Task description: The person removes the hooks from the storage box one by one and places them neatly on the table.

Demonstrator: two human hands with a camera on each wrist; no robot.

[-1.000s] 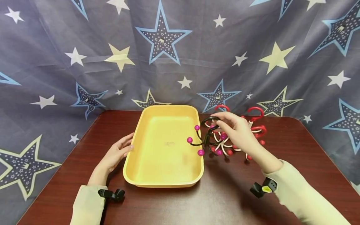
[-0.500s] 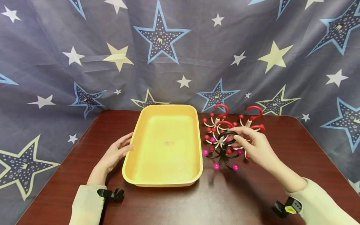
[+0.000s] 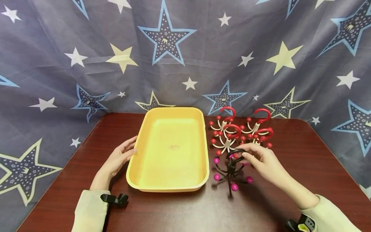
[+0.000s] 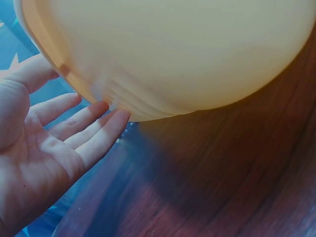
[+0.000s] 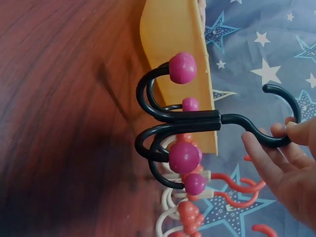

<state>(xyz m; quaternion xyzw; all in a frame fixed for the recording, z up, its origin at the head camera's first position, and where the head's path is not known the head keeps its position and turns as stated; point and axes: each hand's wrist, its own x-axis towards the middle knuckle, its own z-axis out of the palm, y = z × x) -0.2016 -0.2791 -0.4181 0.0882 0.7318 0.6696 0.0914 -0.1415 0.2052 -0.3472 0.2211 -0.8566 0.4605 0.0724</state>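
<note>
My right hand (image 3: 268, 162) pinches the hook of a black multi-arm hanger (image 3: 231, 170) with magenta ball tips. The hanger is upright, close over the table to the right of the yellow tray (image 3: 132, 180). In the right wrist view, the thumb and fingertips meet on the curved hook, and the hanger's curled arms (image 5: 143, 98) stand apart from their shadow. My left hand (image 3: 117, 159) touches the left side of the tray. Its fingers (image 4: 94, 143) look loosely extended against the tray's outer wall in the left wrist view.
Several white hangers with red hooks and red balls (image 3: 227, 141) stand grouped at the back right, behind the black one. All of this is on a dark red-brown table (image 3: 174, 212). A star-patterned curtain (image 3: 185, 64) hangs behind the table.
The black hanger has moved from above the tray's right rim to the right, toward me and lower, held in my right hand. My left hand has stayed at the tray.
</note>
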